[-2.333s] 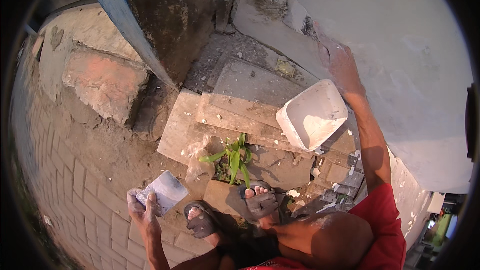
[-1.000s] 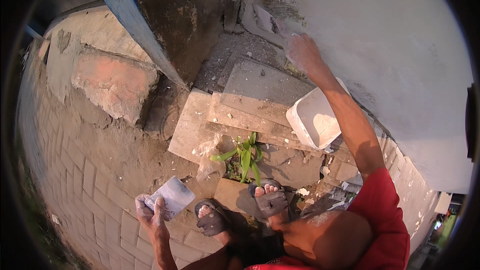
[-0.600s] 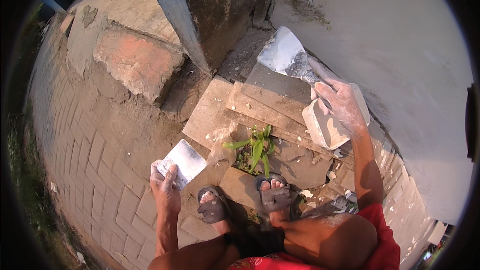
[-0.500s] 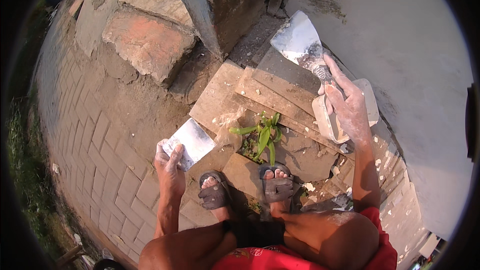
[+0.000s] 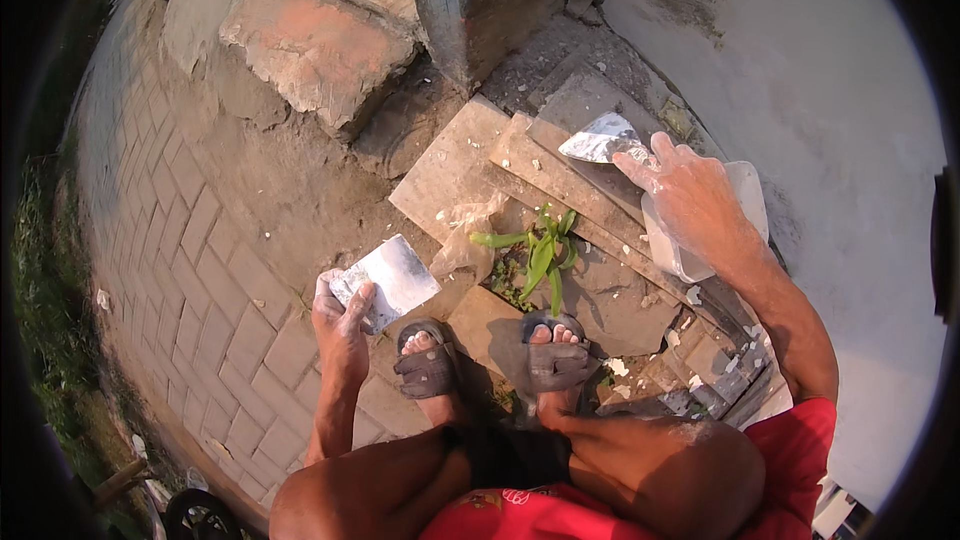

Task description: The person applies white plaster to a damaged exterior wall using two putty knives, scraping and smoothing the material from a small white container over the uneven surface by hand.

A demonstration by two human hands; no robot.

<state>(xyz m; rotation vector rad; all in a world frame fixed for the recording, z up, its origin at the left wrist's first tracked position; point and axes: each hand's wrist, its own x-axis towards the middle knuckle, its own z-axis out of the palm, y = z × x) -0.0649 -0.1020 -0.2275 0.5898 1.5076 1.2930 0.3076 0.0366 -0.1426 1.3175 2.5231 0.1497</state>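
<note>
A scraper [image 5: 603,138] with a white-smeared metal blade is held over the upper part of the stacked slabs [image 5: 450,162], toward their wall-side edge, blade pointing left. The right hand [image 5: 692,198] is closed around its handle, most of which is hidden beneath the palm. The left hand [image 5: 342,328] pinches a flat, white-smeared plate [image 5: 397,278] by its left corner, thumb pressed on top and fingers curled behind, spread only as far as the plate's thickness; this plate is in the air, near the slabs' left corner. Partly covered by the right hand, a white tub [image 5: 750,198] sits at the slabs' right edge, beside the pale wall [image 5: 835,160]. A green plant [image 5: 542,262] and crumpled plastic [image 5: 466,242] are by the slabs' lower edge
</note>
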